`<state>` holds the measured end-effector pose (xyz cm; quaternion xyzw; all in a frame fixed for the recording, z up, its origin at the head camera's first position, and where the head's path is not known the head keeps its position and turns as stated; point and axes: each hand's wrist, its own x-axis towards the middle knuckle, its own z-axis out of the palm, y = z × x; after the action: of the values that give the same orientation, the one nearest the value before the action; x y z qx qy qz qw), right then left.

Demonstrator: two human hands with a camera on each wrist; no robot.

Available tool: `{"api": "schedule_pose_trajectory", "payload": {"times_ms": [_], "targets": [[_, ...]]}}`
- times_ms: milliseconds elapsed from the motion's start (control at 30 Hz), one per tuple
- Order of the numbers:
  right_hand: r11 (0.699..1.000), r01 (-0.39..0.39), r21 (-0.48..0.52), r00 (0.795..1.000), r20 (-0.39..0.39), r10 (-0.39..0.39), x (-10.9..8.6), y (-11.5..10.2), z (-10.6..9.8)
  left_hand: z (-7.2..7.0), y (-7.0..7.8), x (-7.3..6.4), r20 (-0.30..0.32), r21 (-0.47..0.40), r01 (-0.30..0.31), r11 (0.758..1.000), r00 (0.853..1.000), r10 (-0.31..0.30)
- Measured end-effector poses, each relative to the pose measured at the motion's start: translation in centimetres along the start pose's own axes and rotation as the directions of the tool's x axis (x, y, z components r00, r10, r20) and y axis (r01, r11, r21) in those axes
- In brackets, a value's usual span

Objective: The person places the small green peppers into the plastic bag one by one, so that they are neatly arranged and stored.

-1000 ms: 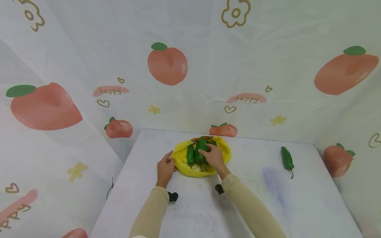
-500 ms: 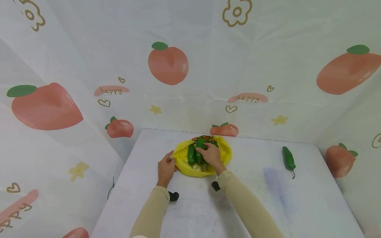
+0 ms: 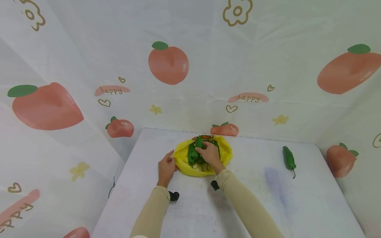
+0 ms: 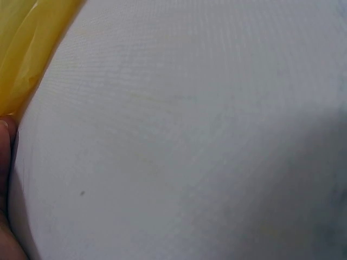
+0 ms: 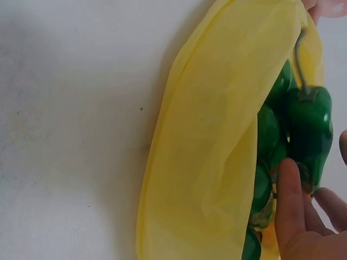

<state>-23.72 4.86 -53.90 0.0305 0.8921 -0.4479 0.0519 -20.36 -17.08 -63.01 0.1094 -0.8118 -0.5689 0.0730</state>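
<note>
A yellow plastic bag (image 3: 181, 167) lies with its mouth spread open near the table's back edge, and several green peppers are inside it. My right hand (image 3: 210, 154) reaches into the mouth and holds one long green pepper (image 5: 312, 127) tilted above the others; its stem points away from the fingers in the right wrist view. Below it, other peppers (image 5: 267, 130) show partly behind the bag's wall. At the bag's left side, my left hand (image 3: 166, 168) grips the rim with thumb and fingers. Only a bit of that hand shows in the left wrist view, against the yellow plastic (image 4: 30, 49).
Another green pepper (image 3: 288, 158) lies alone on the right of the white table (image 3: 253, 211). Behind the table rises a printed cloth backdrop (image 3: 202, 72). Black wrist pieces (image 3: 174, 196) stick out beside the sleeves.
The right hand has moved slightly left inside the bag with the pepper, which now tilts across the pepper at the left. The left hand keeps its place at the rim.
</note>
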Motion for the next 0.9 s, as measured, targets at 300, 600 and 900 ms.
{"api": "schedule_pose_trajectory", "payload": {"times_ms": [300,600,900], "targets": [[1.000,0.019,-0.008,1.000,0.010,-0.019,-0.3,-0.1,-0.4,0.1,0.1,-0.1,-0.010,0.001,-0.002,1.000,1.000,0.002],[0.972,0.156,-0.175,0.988,0.015,-0.156,-0.3,0.4,-0.9,0.0,0.2,-0.1,-0.002,0.003,0.003,1.000,1.000,-0.003],[0.832,0.298,-0.468,0.947,0.034,-0.320,-0.4,1.4,-1.8,0.0,0.2,-0.2,-0.008,0.016,0.014,1.000,1.000,-0.014]]}}
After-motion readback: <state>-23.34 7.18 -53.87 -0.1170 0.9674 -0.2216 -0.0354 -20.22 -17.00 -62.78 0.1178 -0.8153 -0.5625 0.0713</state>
